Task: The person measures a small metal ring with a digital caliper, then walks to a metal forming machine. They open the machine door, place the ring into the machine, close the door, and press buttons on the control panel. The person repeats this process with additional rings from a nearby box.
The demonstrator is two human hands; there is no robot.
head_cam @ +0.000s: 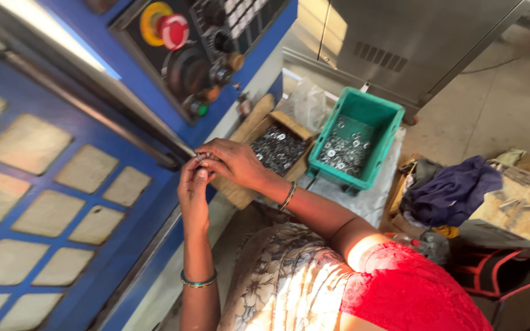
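A person's two hands meet in front of a blue machine point(62, 184), just beside its long metal door handle point(93, 92). The left hand point(194, 193) is raised with fingers pointing up, and the right hand point(234, 162) reaches across from the other side, its fingertips point(207, 158) pinched against the left's. Small metal rings point(200, 157) sit between the fingertips of both hands, gripped at the very tips rather than in the palms; how many there are is too small to tell. Both wrists wear bangles. Just behind the right hand a wooden box point(277, 147) holds a heap of dark rings, and beside it a green crate point(357, 141) holds shiny washers. Above the hands, the machine's control panel point(203, 55) carries a red stop button point(174, 30). Purple cloth point(455, 190) lies well to the right.
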